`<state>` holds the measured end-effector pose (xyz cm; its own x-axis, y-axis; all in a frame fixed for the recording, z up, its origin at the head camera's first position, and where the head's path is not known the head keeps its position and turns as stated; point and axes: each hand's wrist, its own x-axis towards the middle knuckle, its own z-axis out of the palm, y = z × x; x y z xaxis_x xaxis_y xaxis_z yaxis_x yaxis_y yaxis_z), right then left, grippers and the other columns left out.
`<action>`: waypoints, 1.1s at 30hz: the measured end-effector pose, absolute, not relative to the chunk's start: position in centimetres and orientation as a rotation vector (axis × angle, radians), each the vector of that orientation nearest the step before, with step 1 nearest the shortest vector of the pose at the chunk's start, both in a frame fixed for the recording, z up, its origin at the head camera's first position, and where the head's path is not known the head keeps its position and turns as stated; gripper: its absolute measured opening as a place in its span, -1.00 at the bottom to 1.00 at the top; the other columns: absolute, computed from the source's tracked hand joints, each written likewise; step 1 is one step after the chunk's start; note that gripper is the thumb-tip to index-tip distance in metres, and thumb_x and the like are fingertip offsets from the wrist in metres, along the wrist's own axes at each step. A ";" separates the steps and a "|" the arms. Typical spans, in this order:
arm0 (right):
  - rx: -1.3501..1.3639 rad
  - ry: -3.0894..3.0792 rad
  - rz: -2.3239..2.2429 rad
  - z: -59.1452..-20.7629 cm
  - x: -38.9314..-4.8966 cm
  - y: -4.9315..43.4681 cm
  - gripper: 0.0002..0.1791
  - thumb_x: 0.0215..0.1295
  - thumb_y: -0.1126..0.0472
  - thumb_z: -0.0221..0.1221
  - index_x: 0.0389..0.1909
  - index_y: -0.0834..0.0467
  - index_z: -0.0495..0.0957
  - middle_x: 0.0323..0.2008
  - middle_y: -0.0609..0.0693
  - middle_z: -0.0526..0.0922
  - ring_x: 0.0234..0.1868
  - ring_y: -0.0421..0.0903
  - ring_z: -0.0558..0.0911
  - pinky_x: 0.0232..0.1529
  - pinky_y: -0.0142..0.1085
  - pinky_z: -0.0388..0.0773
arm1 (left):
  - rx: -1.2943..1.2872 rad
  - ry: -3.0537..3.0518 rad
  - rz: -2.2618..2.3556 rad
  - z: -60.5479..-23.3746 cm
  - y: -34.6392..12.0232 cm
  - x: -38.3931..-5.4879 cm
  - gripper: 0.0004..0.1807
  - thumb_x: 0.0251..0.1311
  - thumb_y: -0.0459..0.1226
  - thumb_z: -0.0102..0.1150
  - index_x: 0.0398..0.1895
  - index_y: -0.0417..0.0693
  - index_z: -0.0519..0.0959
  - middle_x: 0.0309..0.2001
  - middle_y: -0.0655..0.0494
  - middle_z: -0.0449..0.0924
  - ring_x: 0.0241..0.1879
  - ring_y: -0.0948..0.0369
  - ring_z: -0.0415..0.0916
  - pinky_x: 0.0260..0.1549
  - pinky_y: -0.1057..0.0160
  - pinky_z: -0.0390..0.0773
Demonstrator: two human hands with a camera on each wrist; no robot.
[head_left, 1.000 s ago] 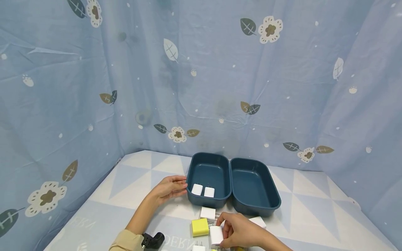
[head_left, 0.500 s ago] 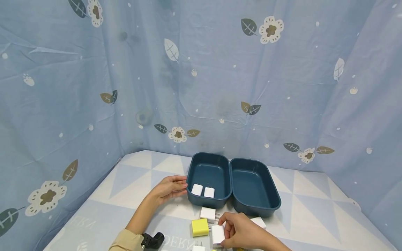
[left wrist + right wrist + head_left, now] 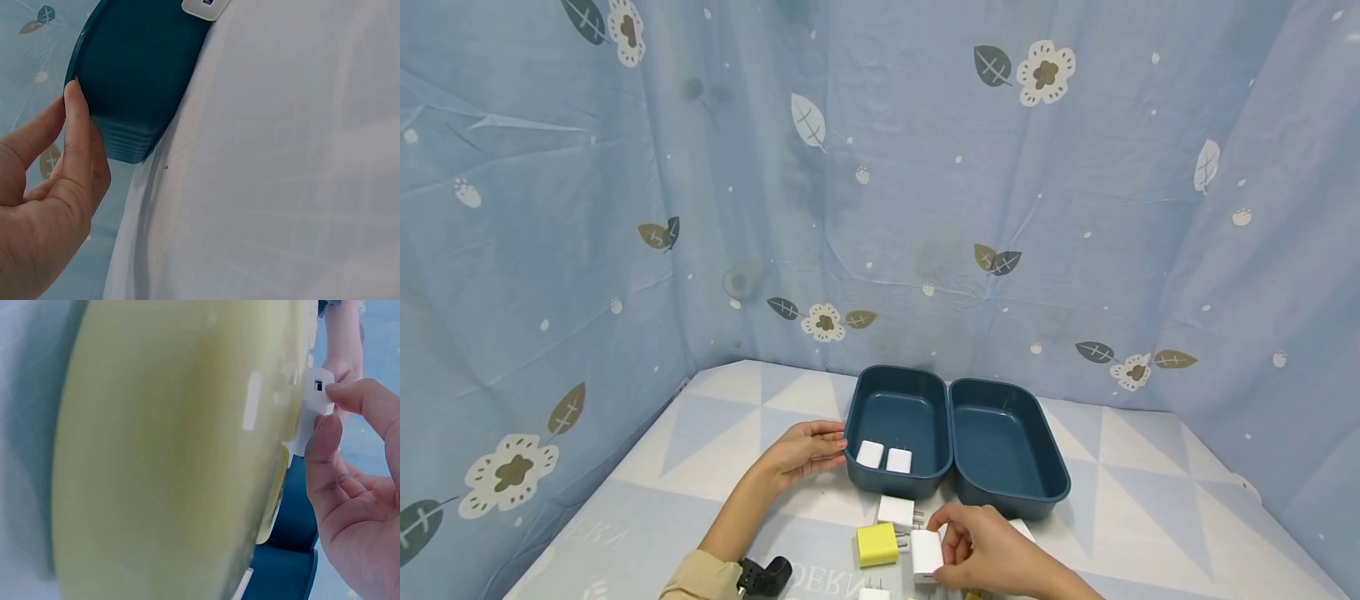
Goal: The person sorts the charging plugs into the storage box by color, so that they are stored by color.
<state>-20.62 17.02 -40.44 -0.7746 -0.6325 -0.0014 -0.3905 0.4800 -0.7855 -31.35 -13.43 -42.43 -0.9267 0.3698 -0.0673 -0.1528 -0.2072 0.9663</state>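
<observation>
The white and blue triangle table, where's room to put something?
Bare: inside the dark blue oblong right box, right of it on the table, and left of the left hand. Crowded: in front of both boxes, with white oblong plugs, a yellow blocky plug and the right hand.

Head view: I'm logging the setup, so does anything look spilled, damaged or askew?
No spill or damage shows. One slight oddity: the right blue bin sits a little nearer the camera than the left blue bin, so their front edges don't line up.
</observation>
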 end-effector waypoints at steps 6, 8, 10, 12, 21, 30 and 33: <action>-0.857 2.499 -1.174 -39.7 -20.5 17.4 -0.58 -0.03 0.14 0.37 -0.13 0.08 0.48 -0.55 -0.17 0.55 -0.58 -0.30 0.47 -0.58 -0.47 0.47 | 0.257 1.733 2.189 -42.4 -13.4 -31.3 -0.50 0.20 -0.51 0.06 0.19 -0.51 0.21 -0.02 -0.26 0.40 -0.11 0.07 0.54 -0.06 0.13 0.55; -0.864 2.516 -1.176 -39.4 -20.4 17.6 -0.58 -0.03 0.14 0.37 -0.12 0.08 0.48 -0.55 -0.17 0.55 -0.58 -0.29 0.47 -0.56 -0.46 0.49 | 0.262 1.733 2.188 -42.5 -13.5 -31.3 -0.49 0.20 -0.51 0.06 0.20 -0.51 0.21 0.00 -0.28 0.40 -0.10 0.06 0.53 -0.06 0.12 0.55; -0.867 2.529 -1.181 -39.2 -20.4 17.8 -0.57 -0.02 0.13 0.37 -0.11 0.08 0.48 -0.55 -0.17 0.55 -0.57 -0.28 0.48 -0.54 -0.45 0.50 | 0.264 1.732 2.189 -42.6 -13.5 -31.4 -0.49 0.20 -0.50 0.07 0.20 -0.51 0.21 -0.01 -0.28 0.40 -0.09 0.06 0.53 -0.06 0.12 0.55; -0.876 2.543 -1.183 -39.1 -20.5 18.0 -0.57 -0.02 0.13 0.37 -0.10 0.09 0.48 -0.55 -0.17 0.55 -0.57 -0.29 0.48 -0.53 -0.44 0.51 | 0.264 1.732 2.191 -42.6 -13.5 -31.4 -0.48 0.19 -0.50 0.08 0.20 -0.51 0.21 -0.02 -0.27 0.41 -0.10 0.06 0.54 -0.06 0.12 0.55; -0.868 2.593 -1.186 -38.4 -20.6 18.9 -0.55 0.02 0.10 0.36 -0.05 0.11 0.48 -0.54 -0.16 0.55 -0.56 -0.28 0.47 -0.57 -0.45 0.46 | 0.271 1.729 2.193 -42.6 -13.5 -31.4 -0.48 0.19 -0.50 0.08 0.20 -0.52 0.20 -0.04 -0.24 0.43 -0.13 0.09 0.54 -0.06 0.12 0.55; -0.857 2.594 -1.267 -37.7 -21.0 19.6 -0.53 0.04 0.11 0.36 -0.03 0.13 0.48 -0.51 -0.12 0.56 -0.59 -0.26 0.47 -0.59 -0.40 0.51 | 0.263 1.731 2.193 -42.6 -13.5 -31.5 -0.48 0.19 -0.50 0.08 0.20 -0.51 0.21 -0.04 -0.23 0.44 -0.12 0.09 0.54 -0.06 0.13 0.55; -0.858 2.619 -1.271 -37.4 -21.3 19.7 -0.53 0.05 0.11 0.35 -0.02 0.14 0.47 -0.51 -0.12 0.56 -0.58 -0.25 0.47 -0.58 -0.39 0.53 | 0.262 1.731 2.192 -42.6 -13.4 -31.4 -0.48 0.19 -0.50 0.09 0.19 -0.50 0.21 -0.05 -0.22 0.44 -0.12 0.08 0.54 -0.06 0.13 0.55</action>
